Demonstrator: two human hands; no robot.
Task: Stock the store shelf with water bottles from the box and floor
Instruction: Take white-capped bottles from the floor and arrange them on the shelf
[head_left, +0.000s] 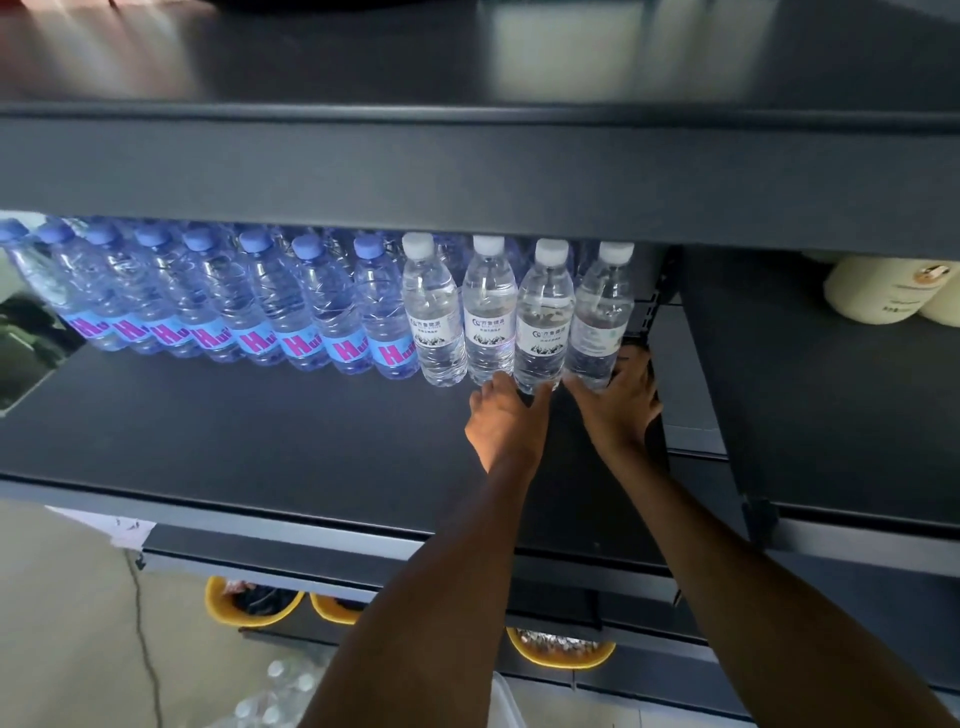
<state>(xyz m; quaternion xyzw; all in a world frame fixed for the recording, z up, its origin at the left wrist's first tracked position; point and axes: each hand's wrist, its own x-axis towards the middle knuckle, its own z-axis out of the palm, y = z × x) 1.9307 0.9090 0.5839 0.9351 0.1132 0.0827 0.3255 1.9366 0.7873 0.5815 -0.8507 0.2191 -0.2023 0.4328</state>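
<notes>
Here, water bottles (434, 322) stand along the back of the shelf (260, 426).
The left hand (506, 415) curls round the base of the third white-capped bottle (543, 322); the right hand (621, 400) grips the fourth white-capped bottle (600, 317) at the shelf's right end. Blue-capped bottles (249, 296) fill its left.

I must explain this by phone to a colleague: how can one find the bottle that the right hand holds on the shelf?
Find the dark shelf with one long front row: blue-capped bottles on the left, then four white-capped bottles. It is the last bottle at the row's right end, with the right hand round its base. Only it has no bottle on its right.
</notes>
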